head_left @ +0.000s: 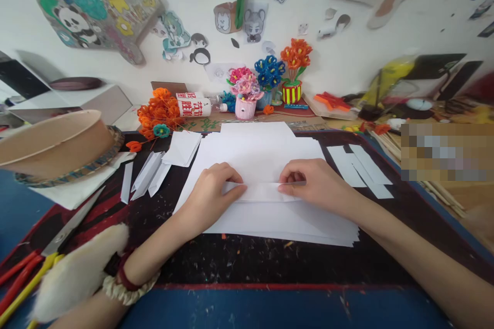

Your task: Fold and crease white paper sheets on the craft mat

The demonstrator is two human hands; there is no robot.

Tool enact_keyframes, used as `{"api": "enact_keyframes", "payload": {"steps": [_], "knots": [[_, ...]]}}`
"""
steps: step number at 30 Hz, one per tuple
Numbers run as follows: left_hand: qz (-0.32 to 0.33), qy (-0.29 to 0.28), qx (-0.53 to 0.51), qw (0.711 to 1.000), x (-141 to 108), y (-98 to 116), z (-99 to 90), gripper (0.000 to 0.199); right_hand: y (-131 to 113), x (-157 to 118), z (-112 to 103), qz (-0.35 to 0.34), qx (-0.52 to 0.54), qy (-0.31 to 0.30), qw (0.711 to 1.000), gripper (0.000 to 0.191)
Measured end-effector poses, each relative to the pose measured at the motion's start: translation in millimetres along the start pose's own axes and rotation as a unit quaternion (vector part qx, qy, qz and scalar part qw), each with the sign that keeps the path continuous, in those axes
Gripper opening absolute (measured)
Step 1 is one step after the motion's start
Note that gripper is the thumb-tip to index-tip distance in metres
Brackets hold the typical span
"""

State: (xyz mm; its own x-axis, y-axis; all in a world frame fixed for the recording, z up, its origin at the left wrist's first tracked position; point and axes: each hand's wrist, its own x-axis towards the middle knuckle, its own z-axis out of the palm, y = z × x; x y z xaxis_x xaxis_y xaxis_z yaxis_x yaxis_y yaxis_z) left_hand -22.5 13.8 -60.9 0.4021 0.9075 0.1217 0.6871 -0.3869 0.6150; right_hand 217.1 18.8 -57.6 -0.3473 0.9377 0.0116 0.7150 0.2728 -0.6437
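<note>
A white sheet of paper (258, 151) lies on top of a stack of white paper (278, 222), its near edge folded up into a flat strip. My left hand (216, 193) pinches the left end of that strip between thumb and forefinger. At the strip's right end, my right hand (312, 180) pinches it the same way, its other fingers curled. Left of the stack are folded paper strips (148, 175) and a small pile of paper squares (182, 148). Flat cut strips of paper (360, 170) lie to the right.
Scissors (71, 223) with red and yellow handles lie at left by a round tan container (54, 136) and a white fluffy thing (83, 267). Behind the stack stand small pots of handmade flowers (247, 92), a bottle (198, 106) and orange flowers (160, 110). Thin sticks (442, 198) lie at right.
</note>
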Motion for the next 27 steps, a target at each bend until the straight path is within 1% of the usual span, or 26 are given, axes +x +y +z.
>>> {"api": "enact_keyframes", "payload": {"steps": [8, 15, 27], "knots": [[-0.007, 0.000, -0.004, 1.000, -1.7, 0.3, 2.2, 0.006, 1.9, -1.9, 2.2, -0.003, 0.004, 0.002, 1.000, 0.005], [-0.001, -0.008, -0.004, 1.000, -1.6, -2.0, 0.7, 0.009, 4.8, -2.3, 2.0, -0.013, 0.023, -0.012, 1.000, 0.007], [-0.002, -0.014, -0.012, 1.000, -2.4, -0.1, 0.2, 0.008, 2.7, -2.0, 1.0, -0.007, 0.018, -0.026, 0.999, 0.005]]}}
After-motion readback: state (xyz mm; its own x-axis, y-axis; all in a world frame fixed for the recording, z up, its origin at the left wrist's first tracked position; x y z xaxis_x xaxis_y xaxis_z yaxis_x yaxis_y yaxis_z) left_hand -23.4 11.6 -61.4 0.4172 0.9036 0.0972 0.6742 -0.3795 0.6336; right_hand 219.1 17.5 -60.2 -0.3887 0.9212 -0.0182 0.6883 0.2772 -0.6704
